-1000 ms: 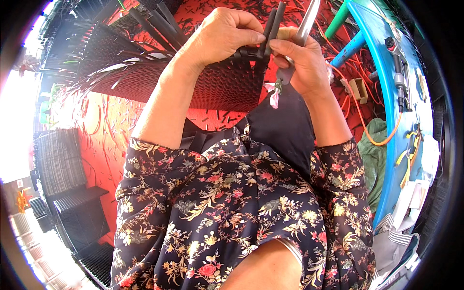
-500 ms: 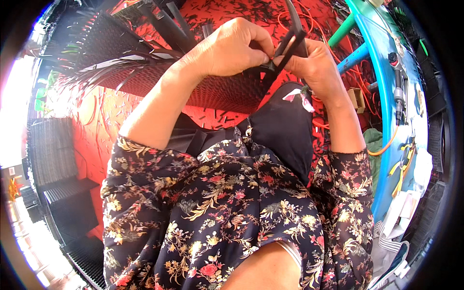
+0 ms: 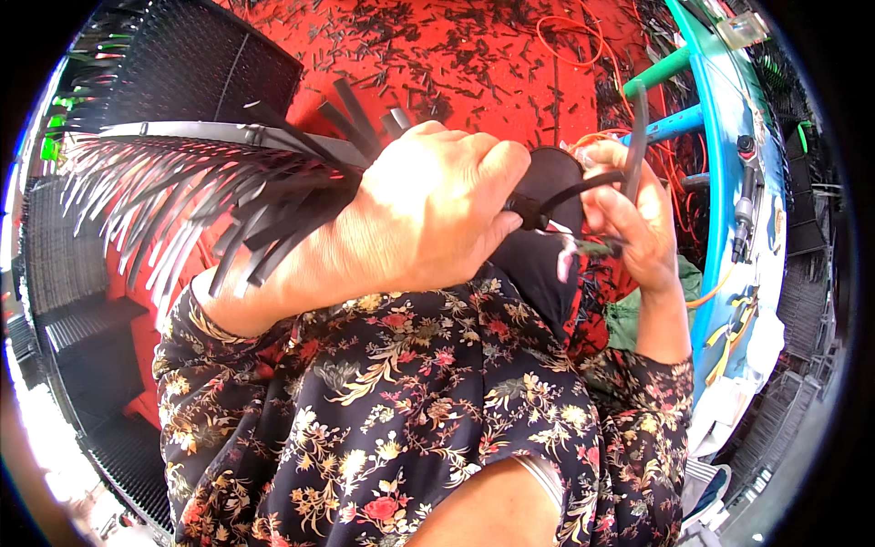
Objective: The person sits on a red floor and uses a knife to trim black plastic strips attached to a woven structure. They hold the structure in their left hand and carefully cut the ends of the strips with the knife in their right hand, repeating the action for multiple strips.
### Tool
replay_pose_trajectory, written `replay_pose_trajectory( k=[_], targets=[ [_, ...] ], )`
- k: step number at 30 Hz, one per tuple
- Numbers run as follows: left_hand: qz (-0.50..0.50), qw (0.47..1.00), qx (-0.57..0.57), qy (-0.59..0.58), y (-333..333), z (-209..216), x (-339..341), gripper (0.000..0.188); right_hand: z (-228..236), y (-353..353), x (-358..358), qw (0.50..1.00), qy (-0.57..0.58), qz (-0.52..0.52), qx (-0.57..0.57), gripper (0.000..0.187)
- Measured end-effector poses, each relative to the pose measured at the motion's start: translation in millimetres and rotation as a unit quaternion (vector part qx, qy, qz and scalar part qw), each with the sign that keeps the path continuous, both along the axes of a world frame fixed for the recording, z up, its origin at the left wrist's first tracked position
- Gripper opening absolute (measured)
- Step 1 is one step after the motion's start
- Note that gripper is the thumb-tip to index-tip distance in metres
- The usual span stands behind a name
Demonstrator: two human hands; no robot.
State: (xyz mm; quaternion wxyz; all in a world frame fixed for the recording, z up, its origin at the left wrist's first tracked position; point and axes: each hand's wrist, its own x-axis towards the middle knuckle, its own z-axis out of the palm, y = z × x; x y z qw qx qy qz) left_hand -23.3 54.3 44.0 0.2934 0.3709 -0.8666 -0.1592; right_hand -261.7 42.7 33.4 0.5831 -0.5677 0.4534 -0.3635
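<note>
Head view: left of the blue table (image 3: 725, 182), the left hand (image 3: 437, 210) pinches a dark piece (image 3: 527, 213) between thumb and finger. Nearer the table, the right hand (image 3: 643, 223) grips a grey blade (image 3: 640, 123), with a black strip (image 3: 583, 185) running to its fingers; blur means I cannot tell how tight. The strip bends between the hands, left of the table. If it slips, the right hand could jerk toward the table, and the blade might nick fingers. Loose strips (image 3: 283, 191), far left of the table, could snag on the left arm. Half a second ago, the hands were close together; now the right hand is farther from the left, and the loose strips fan out lower.
</note>
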Motion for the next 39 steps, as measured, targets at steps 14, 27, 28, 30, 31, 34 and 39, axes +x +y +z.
replay_pose_trajectory(
  k=[14, 27, 28, 30, 31, 34, 39],
  targets=[
    [0.024, 0.997, -0.075, -0.009, -12, 9, -7, 0.026, 43, 106, -5, 0.965, 0.183, -0.017, -0.189, 0.038],
    [0.015, 0.995, -0.093, -0.009, -26, 17, -45, 0.019, 51, 108, 2, 0.924, 0.337, -0.124, -0.131, 0.038],
    [0.014, 0.995, -0.097, -0.007, -26, 17, -47, 0.019, 53, 107, 0, 0.921, 0.346, -0.119, -0.135, 0.039],
    [0.015, 0.994, -0.104, -0.004, -25, 18, -51, 0.018, 54, 106, -5, 0.915, 0.36, -0.103, -0.152, 0.04],
    [0.014, 0.994, -0.109, 0.0, -24, 15, -52, 0.018, 57, 106, -6, 0.913, 0.366, -0.101, -0.151, 0.04],
    [0.013, 0.993, -0.12, 0.009, -24, 12, -56, 0.018, 61, 106, -1, 0.911, 0.373, -0.109, -0.135, 0.042],
    [0.023, 0.991, -0.132, 0.023, -21, 13, -58, 0.019, 59, 106, 1, 0.926, 0.337, -0.128, -0.116, 0.041]
  ],
)
